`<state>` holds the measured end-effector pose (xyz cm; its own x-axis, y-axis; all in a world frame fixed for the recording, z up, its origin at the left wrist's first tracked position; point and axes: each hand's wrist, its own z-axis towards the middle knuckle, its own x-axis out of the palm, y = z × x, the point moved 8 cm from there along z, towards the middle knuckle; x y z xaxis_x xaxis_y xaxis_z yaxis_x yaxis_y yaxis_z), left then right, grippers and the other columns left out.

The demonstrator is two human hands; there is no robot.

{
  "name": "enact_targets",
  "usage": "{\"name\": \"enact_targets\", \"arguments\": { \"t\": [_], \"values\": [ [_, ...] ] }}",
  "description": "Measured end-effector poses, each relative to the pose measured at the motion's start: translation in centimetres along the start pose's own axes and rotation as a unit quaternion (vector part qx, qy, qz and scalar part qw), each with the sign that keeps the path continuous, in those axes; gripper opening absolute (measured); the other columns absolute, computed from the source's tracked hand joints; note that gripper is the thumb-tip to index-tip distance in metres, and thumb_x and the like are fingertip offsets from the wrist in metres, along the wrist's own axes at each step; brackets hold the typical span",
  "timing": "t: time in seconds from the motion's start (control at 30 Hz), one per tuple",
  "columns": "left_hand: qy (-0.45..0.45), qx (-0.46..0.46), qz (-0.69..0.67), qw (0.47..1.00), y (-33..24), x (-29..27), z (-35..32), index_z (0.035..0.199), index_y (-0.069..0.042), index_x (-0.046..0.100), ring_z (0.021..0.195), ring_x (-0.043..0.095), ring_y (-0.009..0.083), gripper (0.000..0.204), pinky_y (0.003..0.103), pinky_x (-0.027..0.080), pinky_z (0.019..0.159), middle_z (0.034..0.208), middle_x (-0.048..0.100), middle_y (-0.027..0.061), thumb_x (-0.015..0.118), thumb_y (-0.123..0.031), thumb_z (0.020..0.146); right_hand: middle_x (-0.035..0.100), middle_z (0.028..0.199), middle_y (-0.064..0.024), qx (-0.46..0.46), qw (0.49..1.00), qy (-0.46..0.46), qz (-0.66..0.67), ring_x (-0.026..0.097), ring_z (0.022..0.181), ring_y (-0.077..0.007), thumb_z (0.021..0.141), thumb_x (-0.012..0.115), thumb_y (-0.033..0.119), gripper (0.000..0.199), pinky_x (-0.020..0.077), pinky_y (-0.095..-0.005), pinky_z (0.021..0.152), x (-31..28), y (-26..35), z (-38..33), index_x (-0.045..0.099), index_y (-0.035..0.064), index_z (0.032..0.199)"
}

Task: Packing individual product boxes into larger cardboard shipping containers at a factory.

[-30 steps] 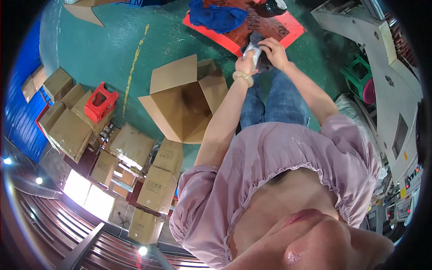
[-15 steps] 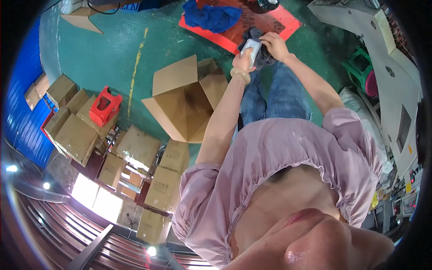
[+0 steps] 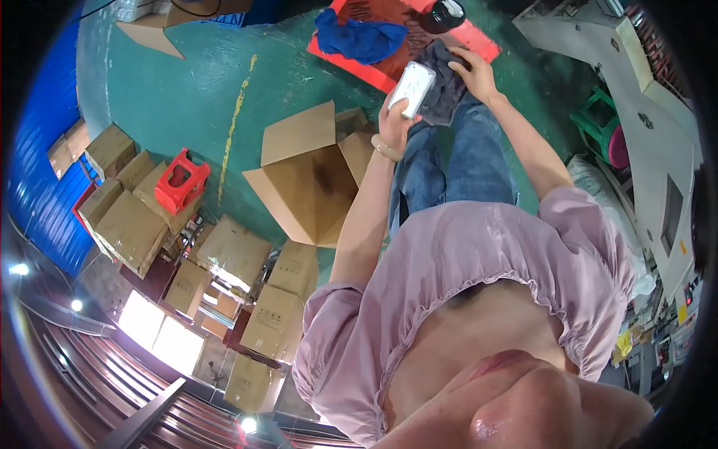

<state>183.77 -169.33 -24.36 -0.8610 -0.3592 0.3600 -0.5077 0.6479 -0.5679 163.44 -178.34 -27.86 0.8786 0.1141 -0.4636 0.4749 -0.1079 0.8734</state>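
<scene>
Left hand [image 3: 396,123] grips white block [image 3: 413,84], seen against near edge of red board [image 3: 485,49]. Right hand [image 3: 476,77] touches edge of dark cloth [image 3: 441,86]; can't tell if that grip closes. Green floor [image 3: 288,82] runs between open carton [image 3: 299,150] and board.

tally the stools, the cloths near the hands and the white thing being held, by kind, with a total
Stools: 2, a red stool and a green stool
Cloths: 2, a blue cloth and a dark grey cloth
White object in the left hand: 1
Total: 5
</scene>
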Motion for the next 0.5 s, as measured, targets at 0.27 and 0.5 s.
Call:
{"name": "enact_targets", "arguments": {
  "t": [0.27,0.5],
  "values": [
    [0.139,0.01,-0.188,0.972,-4.8,4.5,-2.5,0.122,-0.006,0.047,0.092,0.058,0.0233,0.053,0.034,0.049,0.066,0.111,0.058,0.0105,0.055,-0.037,0.08,0.064,0.091,-0.0036,0.144,0.968,0.002,0.203,0.06,0.084,-0.0122,0.084,0.062,0.019,0.024,0.0465,-0.0244,0.075,-1.4,2.3,-2.2,0.062,0.0067,0.105],
    [0.221,-0.028,-0.309,0.924,-8.6,7.7,-5.4,0.119,-0.004,0.05,0.084,0.06,0.0326,0.06,0.039,0.051,0.066,0.107,0.059,0.0159,0.048,-0.05,0.08,0.063,0.089,-0.0016,0.108,0.963,0.046,0.243,0.058,0.082,-0.0076,0.087,0.059,0.017,0.021,0.0455,-0.0225,0.074,-2.8,8.7,-2.4,0.063,0.0043,0.102]
  ]
}}
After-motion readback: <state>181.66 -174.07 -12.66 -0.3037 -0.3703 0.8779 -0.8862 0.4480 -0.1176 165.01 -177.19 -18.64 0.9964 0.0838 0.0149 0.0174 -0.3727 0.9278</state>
